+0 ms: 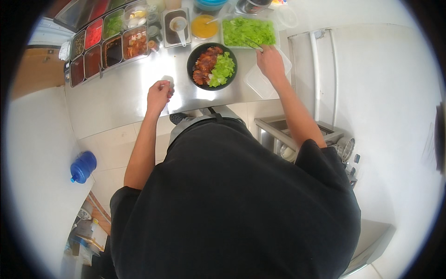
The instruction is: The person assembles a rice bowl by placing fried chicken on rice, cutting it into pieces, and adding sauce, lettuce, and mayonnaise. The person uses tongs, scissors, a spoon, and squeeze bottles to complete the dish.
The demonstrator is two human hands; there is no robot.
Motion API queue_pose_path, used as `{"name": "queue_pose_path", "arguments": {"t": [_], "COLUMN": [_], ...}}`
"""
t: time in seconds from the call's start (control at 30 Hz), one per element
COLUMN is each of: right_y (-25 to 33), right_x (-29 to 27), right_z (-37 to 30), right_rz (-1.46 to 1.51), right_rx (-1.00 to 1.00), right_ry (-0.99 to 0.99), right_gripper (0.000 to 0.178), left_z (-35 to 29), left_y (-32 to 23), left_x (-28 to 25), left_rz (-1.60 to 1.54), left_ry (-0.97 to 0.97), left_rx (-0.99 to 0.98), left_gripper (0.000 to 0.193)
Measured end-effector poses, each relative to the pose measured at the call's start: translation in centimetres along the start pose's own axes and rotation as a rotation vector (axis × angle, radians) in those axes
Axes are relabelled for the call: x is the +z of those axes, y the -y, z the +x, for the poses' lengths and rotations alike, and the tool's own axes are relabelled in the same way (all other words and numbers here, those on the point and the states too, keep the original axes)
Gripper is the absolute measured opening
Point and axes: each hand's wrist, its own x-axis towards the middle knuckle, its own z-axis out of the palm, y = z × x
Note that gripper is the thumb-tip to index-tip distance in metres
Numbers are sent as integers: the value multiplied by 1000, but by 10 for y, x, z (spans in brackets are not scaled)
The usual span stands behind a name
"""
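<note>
From centre of view: blue water jug [84,166] at 9 o'clock; brown panel [39,74] at 10; white pipe [315,76] at 2; round steel vessel [347,149] at 3; assorted clutter [89,232], partly indistinct, at 8.

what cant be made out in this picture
Head view:
Bottom of the black bowl: covered by meat and greens
Palm of the left hand: turned away
Tips of the utensil in the right hand: lost among boxed greens
Far side of blue bowl: cut by top edge
</note>
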Motion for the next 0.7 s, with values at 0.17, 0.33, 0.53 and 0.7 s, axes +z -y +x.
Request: {"name": "queue_pose_path", "arguments": {"t": [0.17,0.33,0.53,0.7], "right_y": [-11,-5,6,10], "right_x": [8,-23,-57,-92], "right_z": [23,30,16,-7], "right_rz": [-43,31,226,423], "right_rx": [-1,114,128,181], "right_ry": [57,44,-33,29], "right_gripper": [25,26,28,29], "left_z": [-12,-20,-20,-14], "left_y": [15,22,30,50], "left_x": [-9,-13,-15,-15], "left_rz": [-55,-70,-67,-84], "left_ry": [-49,-83,-88,-58], "left_rx": [-54,-39,-34,-36], "left_gripper": [26,25,24,21]}}
